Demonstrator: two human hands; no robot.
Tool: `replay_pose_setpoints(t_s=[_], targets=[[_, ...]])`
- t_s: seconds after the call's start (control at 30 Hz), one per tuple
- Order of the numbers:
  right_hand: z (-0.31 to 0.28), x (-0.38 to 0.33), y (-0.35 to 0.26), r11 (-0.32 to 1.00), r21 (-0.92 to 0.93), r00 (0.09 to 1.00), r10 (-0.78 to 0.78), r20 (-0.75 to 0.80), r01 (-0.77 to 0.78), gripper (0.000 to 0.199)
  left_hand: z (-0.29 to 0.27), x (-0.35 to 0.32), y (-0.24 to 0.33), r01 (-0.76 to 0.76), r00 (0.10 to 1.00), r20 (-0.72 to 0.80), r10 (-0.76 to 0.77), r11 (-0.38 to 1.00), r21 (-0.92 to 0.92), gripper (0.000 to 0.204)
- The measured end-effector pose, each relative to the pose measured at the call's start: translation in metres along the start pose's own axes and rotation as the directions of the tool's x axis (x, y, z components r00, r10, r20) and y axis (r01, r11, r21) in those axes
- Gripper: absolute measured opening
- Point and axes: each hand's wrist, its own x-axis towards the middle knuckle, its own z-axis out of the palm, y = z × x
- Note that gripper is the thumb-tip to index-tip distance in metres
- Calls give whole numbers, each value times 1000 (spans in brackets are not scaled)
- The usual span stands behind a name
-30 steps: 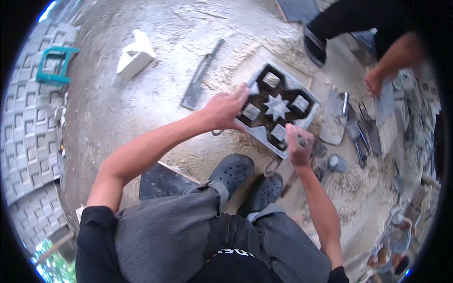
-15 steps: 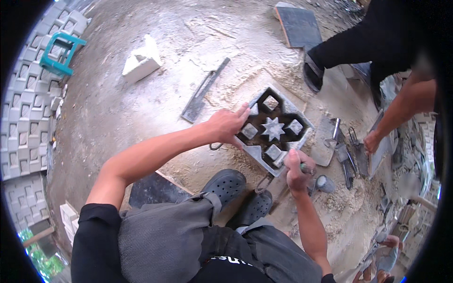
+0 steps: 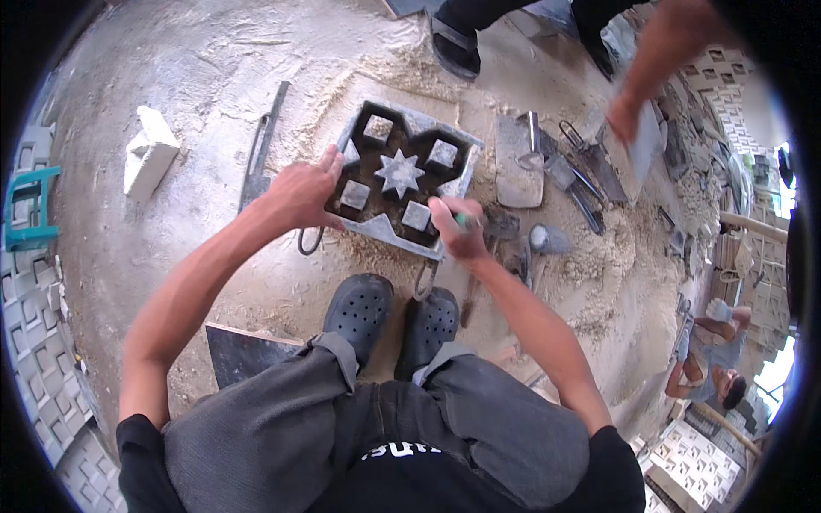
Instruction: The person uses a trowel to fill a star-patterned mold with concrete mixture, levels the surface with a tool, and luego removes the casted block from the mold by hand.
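On sandy ground just ahead of the person's dark perforated clogs (image 3: 359, 309) sits a square grey metal mould with a star-shaped core and four small square cores (image 3: 402, 175), dark mix inside. Left hand (image 3: 301, 193) rests on the mould's left rim, fingers curled over the edge, gripping it. Right hand (image 3: 457, 229) is closed around a small green-handled tool (image 3: 463, 221) at the mould's near right corner; tool tip hidden, cannot tell what it touches. Versus half a second back: view has shifted so the mould sits higher and more central, left hand same spot on the rim, right hand has moved up from below the corner to touching it. Co-worker's hand (image 3: 624, 118) now reaches down at upper right above flat grey trowels and metal tools (image 3: 564, 171), closer to them than before. Long grey metal bar (image 3: 261, 145) lies left of the mould, white broken block (image 3: 150, 150) further left, apart. Dark flat board (image 3: 239, 352) beside the left leg.
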Motion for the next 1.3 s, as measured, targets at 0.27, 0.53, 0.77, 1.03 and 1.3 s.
replay_pose_setpoints(t_s=[0.27,0.53,0.77,1.03,1.3], targets=[[-7,-4,-24,982,155,992,119,-46,-111,36,0,-1,0,2,1000,13,-3,1000,6,121],[13,-1,-28,994,-106,999,26,-19,-28,27,11,-11,-12,-3,1000,-4,3,1000,-28,121],[18,1,-21,991,-28,990,132,43,-131,36,9,-12,-11,-38,999,-20,36,996,-80,120],[4,-2,16,1000,13,1000,1,-31,-1,29,-1,-3,-5,-79,994,-80,73,994,-80,121],[5,-8,-27,998,27,998,64,9,-64,34,0,-1,-1,-47,998,35,46,999,20,123]])
